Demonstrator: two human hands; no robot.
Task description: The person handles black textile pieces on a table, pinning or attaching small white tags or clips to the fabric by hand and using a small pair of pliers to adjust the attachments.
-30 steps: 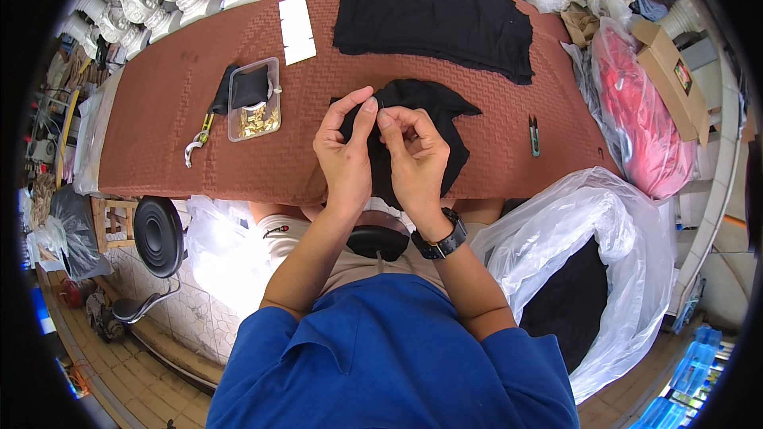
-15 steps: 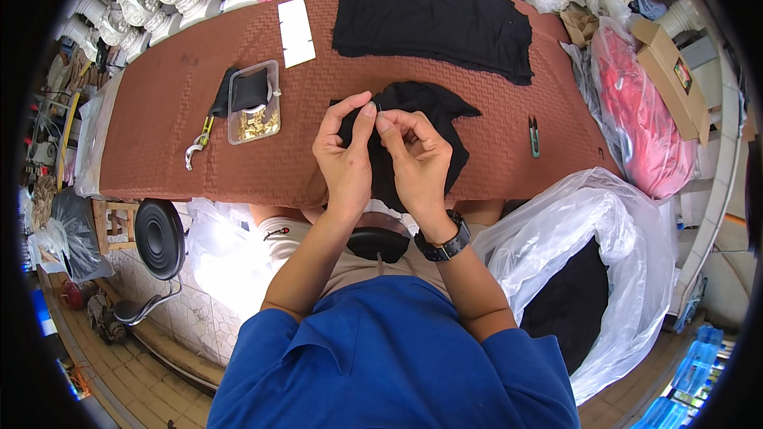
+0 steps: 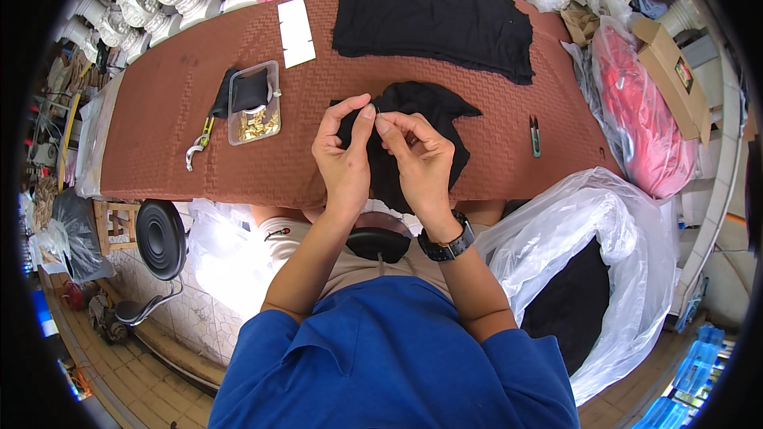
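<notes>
Left hand (image 3: 343,160), right hand (image 3: 423,171): narrow pinch, contents unclear. Black cloth (image 3: 435,105): corner toward right edge of tabletop (image 3: 497,143); long axis indeterminate.

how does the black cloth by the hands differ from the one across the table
The near cloth is smaller and irregular; the far cloth is wider and roughly rectangular. The left hand and right hand partly hide the near cloth; the far cloth is clear of both. Both are black, on the brown table.

Fisheye head view, directed downward at close range. Table (image 3: 159,135) is framed in upper half, shirt (image 3: 389,357) at lower edge.
</notes>
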